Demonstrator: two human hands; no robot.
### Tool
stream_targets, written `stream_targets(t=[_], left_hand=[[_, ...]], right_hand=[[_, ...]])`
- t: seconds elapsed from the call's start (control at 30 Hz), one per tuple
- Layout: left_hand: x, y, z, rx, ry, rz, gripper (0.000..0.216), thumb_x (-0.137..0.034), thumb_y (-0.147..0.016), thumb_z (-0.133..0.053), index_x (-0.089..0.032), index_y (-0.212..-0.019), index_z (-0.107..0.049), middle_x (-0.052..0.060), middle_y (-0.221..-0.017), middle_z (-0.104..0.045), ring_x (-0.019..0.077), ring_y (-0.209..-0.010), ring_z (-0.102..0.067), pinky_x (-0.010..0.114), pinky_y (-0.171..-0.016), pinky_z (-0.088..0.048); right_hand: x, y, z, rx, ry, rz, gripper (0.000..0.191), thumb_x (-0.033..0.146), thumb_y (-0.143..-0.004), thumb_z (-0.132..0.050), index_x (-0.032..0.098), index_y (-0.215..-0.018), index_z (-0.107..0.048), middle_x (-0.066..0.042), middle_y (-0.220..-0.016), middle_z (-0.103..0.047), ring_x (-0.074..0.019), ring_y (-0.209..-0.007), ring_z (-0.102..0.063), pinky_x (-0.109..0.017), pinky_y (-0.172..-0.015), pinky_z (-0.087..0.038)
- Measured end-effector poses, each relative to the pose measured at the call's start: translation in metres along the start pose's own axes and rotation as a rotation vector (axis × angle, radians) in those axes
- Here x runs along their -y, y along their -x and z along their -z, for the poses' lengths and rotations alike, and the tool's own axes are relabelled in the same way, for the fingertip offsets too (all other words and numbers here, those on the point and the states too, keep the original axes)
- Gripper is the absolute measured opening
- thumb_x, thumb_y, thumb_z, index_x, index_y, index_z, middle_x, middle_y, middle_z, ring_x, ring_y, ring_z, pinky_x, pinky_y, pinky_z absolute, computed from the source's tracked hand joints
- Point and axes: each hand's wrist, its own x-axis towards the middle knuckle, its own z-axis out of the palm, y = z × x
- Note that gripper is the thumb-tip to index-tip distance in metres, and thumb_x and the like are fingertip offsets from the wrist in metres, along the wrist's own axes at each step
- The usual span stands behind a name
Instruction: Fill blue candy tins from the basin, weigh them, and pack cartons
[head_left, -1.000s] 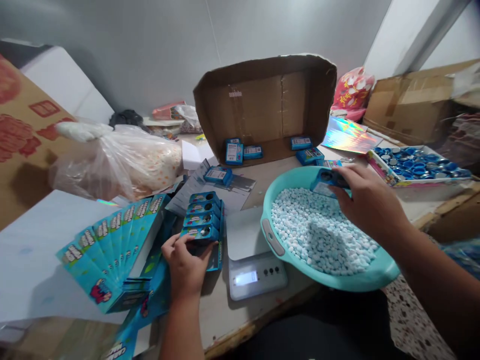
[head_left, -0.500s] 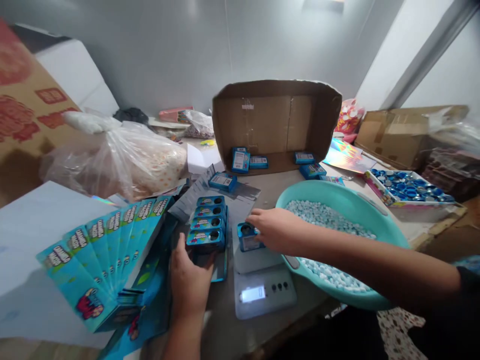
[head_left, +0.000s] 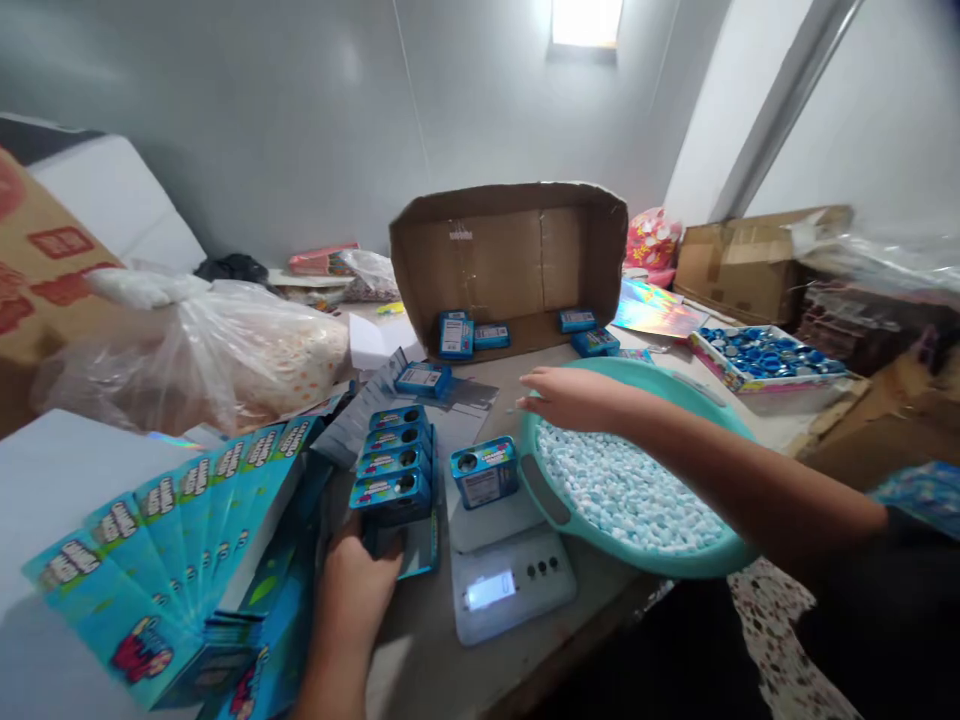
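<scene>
- Centrally, one blue tin (head_left: 484, 472) stands on the scale (head_left: 514, 592), at 9 o'clock of the basin (head_left: 679, 567).
- Right hand (head_left: 570, 397) hovers loosely spread and empty over the basin's 11 o'clock rim.
- Left hand (head_left: 352, 590) clasps the row of tins (head_left: 390, 462) at its 6 o'clock end.

- We see a blue tin (head_left: 484, 472) with a white-printed label, and a white scale (head_left: 510, 590).
- We see a teal basin (head_left: 705, 565) and pale blue and white pellets (head_left: 615, 490).
- We note blue flat cartons (head_left: 150, 560) with white lettering and a red figure.
- We see a plain brown cardboard box (head_left: 510, 250) and a pink, flower-patterned bag (head_left: 651, 240).
</scene>
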Motion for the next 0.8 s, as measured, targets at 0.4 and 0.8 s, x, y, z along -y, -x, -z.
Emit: stream_targets(t=[0.4, 0.8], left_hand=[[-0.017, 0.014, 0.014, -0.464, 0.572, -0.006, 0.065, -0.028, -0.077, -0.064, -0.014, -0.139, -0.052, 0.018, -0.121, -0.067, 0.0307, -0.112, -0.066, 0.053, -0.101, -0.052], [-0.021, 0.024, 0.011, -0.609, 0.426, -0.168, 0.048, -0.03, -0.083, -0.064, -0.014, -0.128, -0.061, 0.013, -0.105, -0.068, 0.0253, -0.096, -0.068, 0.048, -0.093, -0.056]], right_hand=[[-0.062, 0.066, -0.018, 0.256, -0.011, -0.01, 0.054, 0.033, -0.075, -0.078, 0.019, -0.126, -0.065, -0.013, -0.127, -0.064, -0.03, -0.112, -0.063, -0.041, -0.095, -0.05], [-0.084, 0.06, -0.038, 0.292, -0.114, -0.03, 0.012, 0.024, -0.073, -0.07, 0.018, -0.083, -0.074, -0.001, -0.074, -0.067, -0.0157, -0.066, -0.057, -0.027, -0.06, -0.039]])
